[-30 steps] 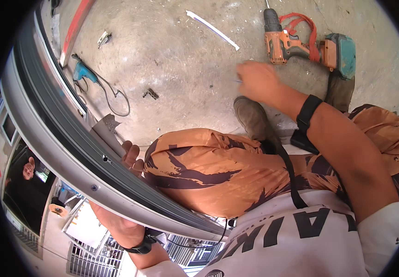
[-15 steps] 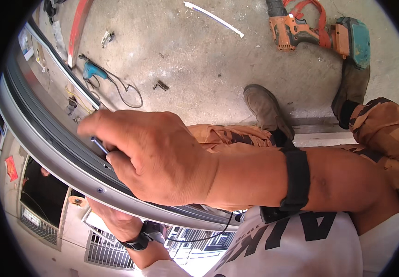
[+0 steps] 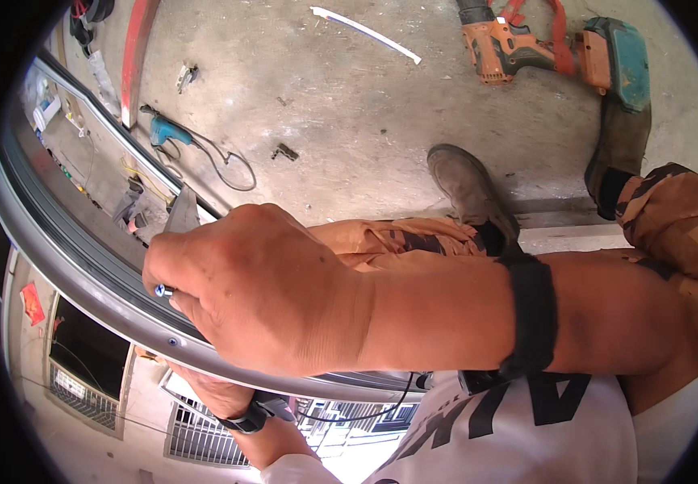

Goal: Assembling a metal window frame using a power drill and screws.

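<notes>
So, right hand: pinching a cross-head screw between thumb and finger.
Screw: over grey metal frame, left.
Left hand: partly hidden by frame; cannot tell grip.

Frame runs along my L side. My R hand w/ screw is over it; L hand nearer, partly behind it. On flr beyond: corded drill far L, small fitting R of it, cordless drill far R, strip far, btwn drills.
</notes>
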`<state>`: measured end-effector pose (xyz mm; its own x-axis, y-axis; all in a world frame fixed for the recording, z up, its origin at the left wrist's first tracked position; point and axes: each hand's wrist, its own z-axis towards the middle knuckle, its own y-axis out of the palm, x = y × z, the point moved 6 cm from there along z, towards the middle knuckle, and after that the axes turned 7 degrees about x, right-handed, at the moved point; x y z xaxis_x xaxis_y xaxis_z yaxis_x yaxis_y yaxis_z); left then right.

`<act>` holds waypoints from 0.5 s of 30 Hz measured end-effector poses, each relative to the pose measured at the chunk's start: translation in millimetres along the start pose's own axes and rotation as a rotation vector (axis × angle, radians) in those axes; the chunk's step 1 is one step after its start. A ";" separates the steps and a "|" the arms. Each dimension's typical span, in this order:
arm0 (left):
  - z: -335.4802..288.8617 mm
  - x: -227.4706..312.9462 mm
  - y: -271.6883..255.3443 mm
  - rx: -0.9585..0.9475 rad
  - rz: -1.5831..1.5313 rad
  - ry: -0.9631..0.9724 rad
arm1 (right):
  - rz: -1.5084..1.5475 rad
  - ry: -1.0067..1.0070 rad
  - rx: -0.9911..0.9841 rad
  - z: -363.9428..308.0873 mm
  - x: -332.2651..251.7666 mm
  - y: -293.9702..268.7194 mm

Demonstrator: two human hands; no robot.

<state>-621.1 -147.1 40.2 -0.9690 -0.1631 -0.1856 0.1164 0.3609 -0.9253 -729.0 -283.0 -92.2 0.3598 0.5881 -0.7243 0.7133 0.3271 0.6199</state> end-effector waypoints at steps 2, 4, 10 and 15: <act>-11.4 -1.4 -9.7 0.031 0.280 0.083 | 0.002 0.013 -0.028 1.2 -4.3 4.6; -12.0 -0.7 -14.4 -0.005 0.306 0.041 | 0.011 0.009 -0.064 3.2 -7.7 8.5; -21.5 -9.1 -19.4 -0.030 0.328 0.000 | 0.022 0.013 -0.083 4.5 -12.2 13.2; -15.5 -4.9 -17.7 0.000 0.377 0.063 | -0.001 0.031 -0.087 7.7 -10.4 11.5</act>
<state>-621.8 -138.4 62.6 -0.8698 0.0378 -0.4920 0.4670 0.3850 -0.7960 -719.9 -291.0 -79.8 0.3394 0.6096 -0.7164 0.6585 0.3898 0.6437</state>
